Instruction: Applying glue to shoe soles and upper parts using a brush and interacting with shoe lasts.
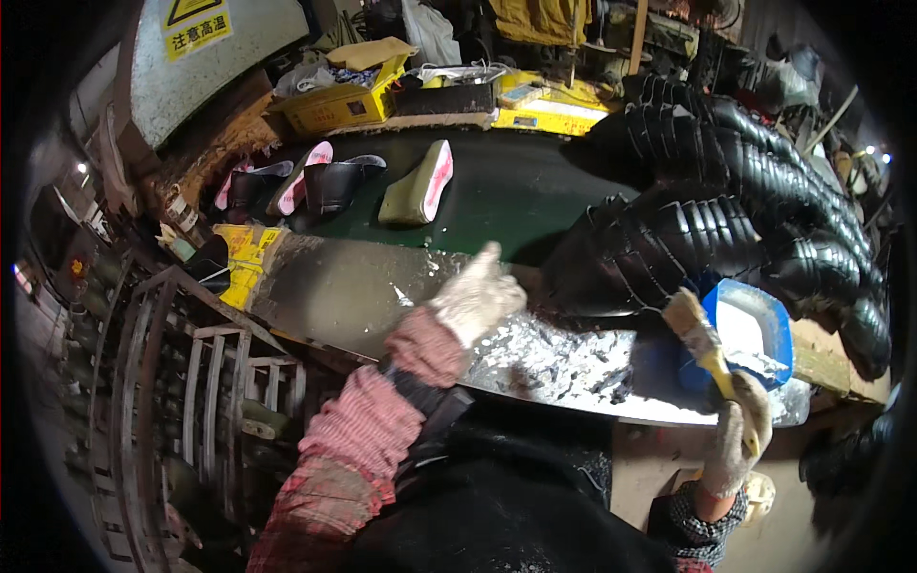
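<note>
Gloved right hand [735, 435] gripping brush [702, 339].

The scene is dimly lit overall, with warm light cast from above toward twelve o'clock. Glare is seen on the stacked black soles [755, 181] at two o'clock and on the glue-smeared metal ledge [564, 363] near the centre. Deep shadow is found at six and eight o'clock. Straight edges are bent toward the rim, which is vignetted black. Slight softness is noted throughout.
</note>
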Action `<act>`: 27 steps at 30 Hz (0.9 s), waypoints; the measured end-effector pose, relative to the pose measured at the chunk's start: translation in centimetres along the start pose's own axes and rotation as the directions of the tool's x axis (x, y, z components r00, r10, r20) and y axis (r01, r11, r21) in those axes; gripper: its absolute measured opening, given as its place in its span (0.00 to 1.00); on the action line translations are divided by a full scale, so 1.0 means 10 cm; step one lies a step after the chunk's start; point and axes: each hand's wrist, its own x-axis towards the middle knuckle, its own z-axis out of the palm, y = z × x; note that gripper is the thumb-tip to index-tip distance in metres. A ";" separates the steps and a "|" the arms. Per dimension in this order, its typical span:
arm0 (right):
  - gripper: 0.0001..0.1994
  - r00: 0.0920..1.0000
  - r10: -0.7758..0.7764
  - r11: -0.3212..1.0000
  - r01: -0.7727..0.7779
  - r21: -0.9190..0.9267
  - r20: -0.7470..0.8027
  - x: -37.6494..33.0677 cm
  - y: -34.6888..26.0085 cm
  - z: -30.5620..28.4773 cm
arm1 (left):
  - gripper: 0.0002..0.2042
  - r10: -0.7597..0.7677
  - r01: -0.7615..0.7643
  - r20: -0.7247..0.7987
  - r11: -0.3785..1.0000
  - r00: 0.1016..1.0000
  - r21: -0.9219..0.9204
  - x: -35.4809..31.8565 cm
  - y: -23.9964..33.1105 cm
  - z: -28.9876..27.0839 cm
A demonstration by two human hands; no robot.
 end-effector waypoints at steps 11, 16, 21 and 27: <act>0.09 0.995 0.004 0.896 -0.048 -0.442 -0.100 0.89 -0.18 -0.46 | 0.05 0.582 -0.655 0.303 0.694 0.755 0.299 -0.16 -0.67 0.37; 0.08 0.993 -0.061 0.759 0.115 -0.641 0.106 1.01 0.21 -0.68 | 0.07 0.548 -0.541 0.091 0.836 0.831 -0.095 -1.26 0.05 -0.19; 0.06 0.992 -0.125 0.679 0.095 -0.728 0.013 0.54 0.11 -1.01 | 0.22 0.513 -0.540 0.723 -0.483 0.463 0.689 -2.36 0.14 0.10; 0.08 0.953 -0.082 0.972 0.011 -0.236 -0.291 0.29 -0.20 -0.08 | 0.21 0.592 -0.548 0.537 -0.183 0.601 0.816 -2.37 0.00 -0.37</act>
